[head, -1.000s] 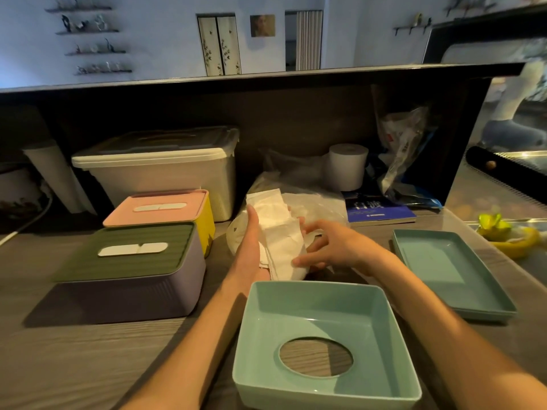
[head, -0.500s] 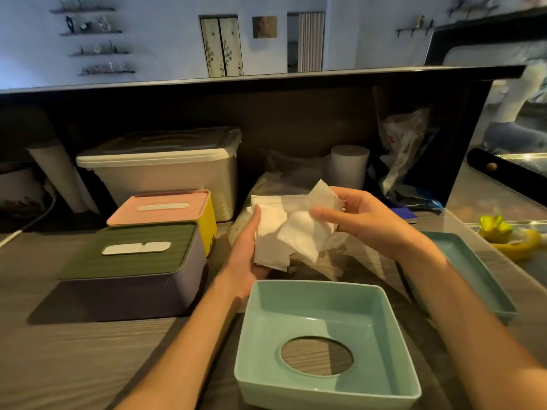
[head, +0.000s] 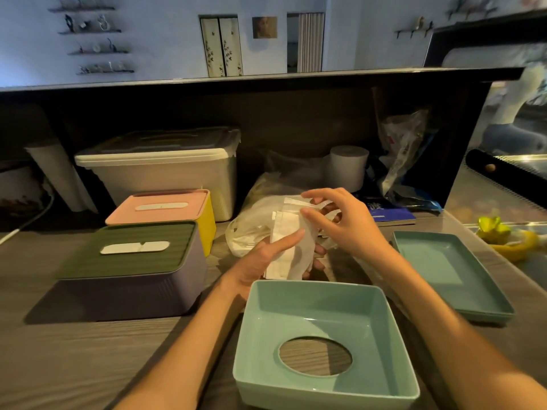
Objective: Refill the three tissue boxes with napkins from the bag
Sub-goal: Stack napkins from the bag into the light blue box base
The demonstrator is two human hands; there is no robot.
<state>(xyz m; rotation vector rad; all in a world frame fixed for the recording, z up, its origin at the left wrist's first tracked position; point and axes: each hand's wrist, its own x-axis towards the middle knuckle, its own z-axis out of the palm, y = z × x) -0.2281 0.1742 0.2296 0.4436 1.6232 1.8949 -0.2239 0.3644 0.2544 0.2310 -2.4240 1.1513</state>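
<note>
Several white napkins [head: 288, 247] lying stacked at centre, just beyond the open teal box [head: 322, 344]. Left hand [head: 266, 258] gripping the stack from beneath, thumb pressing on top, probably steadying it for squaring. Right hand [head: 340, 223] hovering just above at 1 o'clock, fingers spread and loosely bent, holding nothing. Plastic bag [head: 248, 229] slumping directly behind at 12 o'clock, keeping supply near. Counting three tissue boxes: teal one inverted nearest, oval hole down, seemingly awaiting filling; green-lidded purple box [head: 133, 270] at 9 o'clock and pink-lidded yellow box [head: 165, 208] at 10 o'clock, both closed. One teal lid [head: 450, 273] resting at 3 o'clock.
</note>
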